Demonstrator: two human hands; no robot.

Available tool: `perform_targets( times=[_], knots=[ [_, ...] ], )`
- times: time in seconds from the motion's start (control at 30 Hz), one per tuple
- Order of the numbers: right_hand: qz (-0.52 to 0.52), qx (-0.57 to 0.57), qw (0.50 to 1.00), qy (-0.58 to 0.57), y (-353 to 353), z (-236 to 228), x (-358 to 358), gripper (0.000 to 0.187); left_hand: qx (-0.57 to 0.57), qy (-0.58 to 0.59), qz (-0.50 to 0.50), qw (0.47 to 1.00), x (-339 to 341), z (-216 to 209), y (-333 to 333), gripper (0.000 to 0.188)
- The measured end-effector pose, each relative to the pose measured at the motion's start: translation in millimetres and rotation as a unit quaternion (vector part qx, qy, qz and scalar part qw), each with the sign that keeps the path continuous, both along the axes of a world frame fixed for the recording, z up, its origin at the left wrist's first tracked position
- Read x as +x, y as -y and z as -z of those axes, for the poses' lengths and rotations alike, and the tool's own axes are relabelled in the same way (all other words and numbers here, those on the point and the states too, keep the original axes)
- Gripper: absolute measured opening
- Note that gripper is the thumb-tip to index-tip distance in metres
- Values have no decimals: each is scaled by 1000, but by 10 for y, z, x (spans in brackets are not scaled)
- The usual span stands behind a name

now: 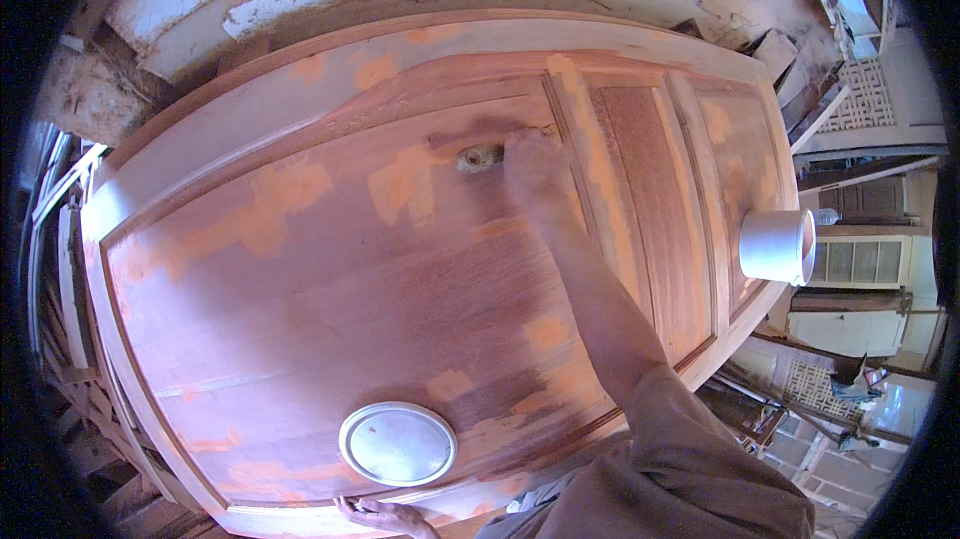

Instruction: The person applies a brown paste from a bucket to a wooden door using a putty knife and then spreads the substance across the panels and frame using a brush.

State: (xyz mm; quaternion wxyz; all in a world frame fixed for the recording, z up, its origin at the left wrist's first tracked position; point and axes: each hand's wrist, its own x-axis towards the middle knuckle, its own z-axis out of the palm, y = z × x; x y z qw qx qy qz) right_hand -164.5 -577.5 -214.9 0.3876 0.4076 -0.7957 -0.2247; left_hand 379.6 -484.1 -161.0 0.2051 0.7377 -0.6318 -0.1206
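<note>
Right hand (535,161) is clamped on a small soft wad of cloth (480,157), easily bunched, rubbing the reddish-brown panelled wooden door (300,279); left hand (385,516) rests spread on the door's near edge.

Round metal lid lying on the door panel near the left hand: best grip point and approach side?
Take the round metal lid by its thin rim, probably from the near edge of the wooden door, where the left hand already rests. It lies flat, with no knob showing, so a top pinch has nothing to hold; fingers would likely need to hook under the rim and tilt it up.
</note>
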Motion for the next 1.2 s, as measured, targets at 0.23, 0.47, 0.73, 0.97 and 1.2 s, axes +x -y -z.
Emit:
perform_targets(
  times=[0.23,0.47,0.73,0.97,1.2],
  knots=[
    [-4,-77,936,342,-68,38,-156,17,22,-13,-16,1000,-71,-52,-16,51],
    [122,-68,798,586,-395,-845,-652,23,30,-4,8,1000,317,413,-86,60],
    [45,-402,500,766,-1057,-865,-940,30,31,-8,-24,999,287,183,-48,59],
    [-11,-269,664,697,-713,-681,-1081,23,28,-13,-24,999,203,163,-44,62],
    [44,-199,733,649,-532,-675,-1149,28,38,-32,-49,998,196,163,-51,59]
  ],
)
